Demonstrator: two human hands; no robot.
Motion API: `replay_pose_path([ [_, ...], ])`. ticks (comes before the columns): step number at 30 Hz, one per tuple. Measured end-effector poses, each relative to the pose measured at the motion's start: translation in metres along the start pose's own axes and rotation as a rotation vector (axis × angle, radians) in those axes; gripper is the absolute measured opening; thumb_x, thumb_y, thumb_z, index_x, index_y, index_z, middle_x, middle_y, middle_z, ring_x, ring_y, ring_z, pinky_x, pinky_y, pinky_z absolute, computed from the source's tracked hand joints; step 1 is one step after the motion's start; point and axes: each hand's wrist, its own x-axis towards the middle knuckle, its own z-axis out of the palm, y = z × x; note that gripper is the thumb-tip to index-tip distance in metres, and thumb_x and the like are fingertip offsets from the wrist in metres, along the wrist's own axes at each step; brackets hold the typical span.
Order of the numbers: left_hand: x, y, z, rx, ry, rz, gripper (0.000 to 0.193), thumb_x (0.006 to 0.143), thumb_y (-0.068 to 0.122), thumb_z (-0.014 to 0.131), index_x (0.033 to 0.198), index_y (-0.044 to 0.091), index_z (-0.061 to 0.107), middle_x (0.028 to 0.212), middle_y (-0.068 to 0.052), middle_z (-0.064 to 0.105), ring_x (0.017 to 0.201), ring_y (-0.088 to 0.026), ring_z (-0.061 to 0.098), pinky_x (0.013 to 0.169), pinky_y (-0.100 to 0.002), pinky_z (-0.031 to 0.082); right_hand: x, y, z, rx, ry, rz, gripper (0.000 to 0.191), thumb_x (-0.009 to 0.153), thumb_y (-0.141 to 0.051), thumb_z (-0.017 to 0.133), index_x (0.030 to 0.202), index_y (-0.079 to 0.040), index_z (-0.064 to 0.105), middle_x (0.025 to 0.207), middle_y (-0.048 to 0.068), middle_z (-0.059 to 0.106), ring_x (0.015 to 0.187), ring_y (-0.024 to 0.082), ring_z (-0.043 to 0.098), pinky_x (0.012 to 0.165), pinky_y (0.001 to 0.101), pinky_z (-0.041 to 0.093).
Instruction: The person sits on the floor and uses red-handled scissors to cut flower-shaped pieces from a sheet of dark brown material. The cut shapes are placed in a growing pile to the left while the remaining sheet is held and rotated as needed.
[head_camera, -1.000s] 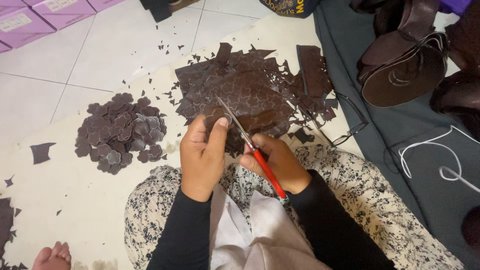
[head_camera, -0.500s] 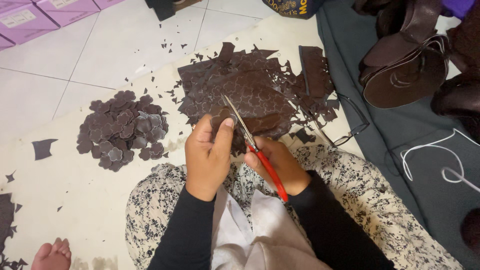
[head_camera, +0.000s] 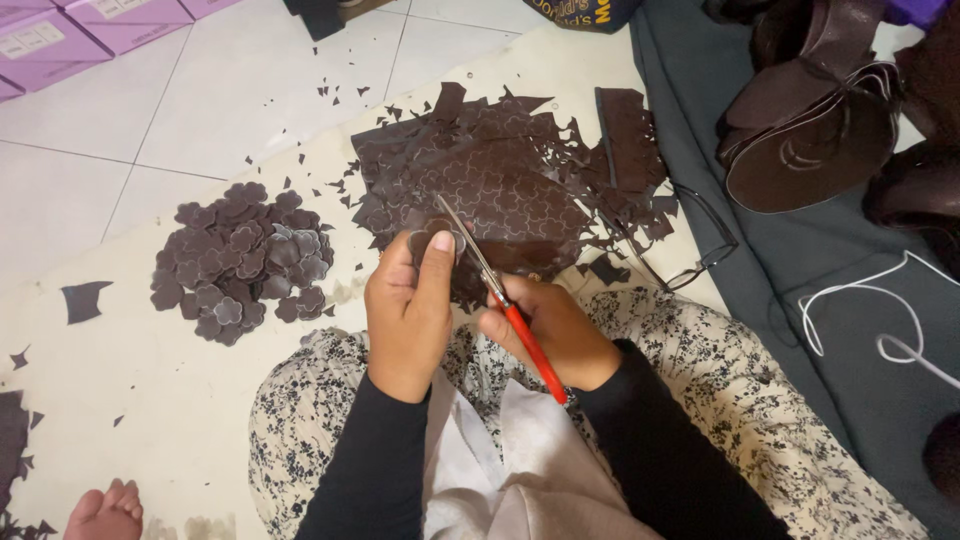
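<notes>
Pinched between thumb and fingers, my left hand (head_camera: 408, 312) has its grip closed on a small dark brown flower-shaped piece of thin sheet material (head_camera: 432, 240), held up just above my lap. Far left of that grip, on the cream floor mat (head_camera: 150, 420), lies a heap of finished dark brown flower cutouts (head_camera: 238, 262), well apart from my hands. Right beside the held piece, my right hand (head_camera: 548, 330) has its grip wrapped around the red-handled scissors (head_camera: 500, 298), and their steel blades run up against the piece's edge; I cannot tell how far the blades stand apart. Just beyond both grips sits the large dark brown sheet stamped with flower outlines (head_camera: 500, 190), ragged offcuts all round it. Further right, a pair of thin-framed spectacles (head_camera: 690, 250) rests at the mat's edge, then a grey cloth (head_camera: 800, 300) carrying a white cord (head_camera: 880, 320) and a dark brown shoe upper (head_camera: 815, 140).

I judge the piece light, thin and flexible, so it would bend if held at one petal. Holding it near the middle, close to the cutting line, keeps it flat; squeezing hard would likely crease it.
</notes>
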Motion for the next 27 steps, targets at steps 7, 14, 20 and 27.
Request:
replay_pose_path([
  [7, -0.001, 0.004, 0.002, 0.118, 0.014, 0.072, 0.021, 0.106, 0.018, 0.058, 0.105, 0.001, 0.070, 0.092, 0.001, 0.069, 0.083, -0.004, 0.059, 0.075, -0.022, 0.049, 0.001, 0.001, 0.002, -0.007, 0.007, -0.008, 0.051, 0.097, -0.057, 0.060, 0.092, -0.007, 0.057, 0.073, -0.002, 0.050, 0.066, 0.008, 0.048, 0.060, 0.0273, 0.042],
  [14, -0.004, 0.006, 0.007, 0.188, 0.065, 0.106, 0.021, 0.106, 0.018, 0.059, 0.102, 0.001, 0.070, 0.088, -0.001, 0.069, 0.080, -0.006, 0.058, 0.073, -0.023, 0.049, -0.003, 0.009, 0.009, 0.029, 0.025, 0.055, 0.052, 0.097, -0.060, 0.058, 0.087, -0.009, 0.057, 0.068, -0.004, 0.046, 0.064, 0.007, 0.043, 0.056, 0.0271, 0.038],
  [20, -0.005, 0.008, 0.004, 0.177, 0.051, 0.099, 0.021, 0.106, 0.018, 0.058, 0.103, 0.002, 0.070, 0.090, 0.000, 0.070, 0.081, -0.005, 0.059, 0.074, -0.022, 0.050, -0.002, 0.006, 0.007, 0.082, -0.018, 0.110, 0.050, 0.096, -0.058, 0.058, 0.088, -0.008, 0.057, 0.066, -0.004, 0.044, 0.062, 0.008, 0.040, 0.054, 0.0279, 0.035],
  [27, -0.004, 0.002, 0.003, 0.026, 0.020, 0.060, 0.019, 0.108, 0.016, 0.057, 0.106, 0.000, 0.067, 0.093, 0.000, 0.067, 0.083, -0.005, 0.057, 0.074, -0.022, 0.049, -0.003, -0.006, -0.005, 0.175, -0.200, 0.022, 0.051, 0.101, -0.059, 0.051, 0.094, -0.008, 0.052, 0.078, -0.003, 0.046, 0.069, 0.009, 0.044, 0.061, 0.0270, 0.041],
])
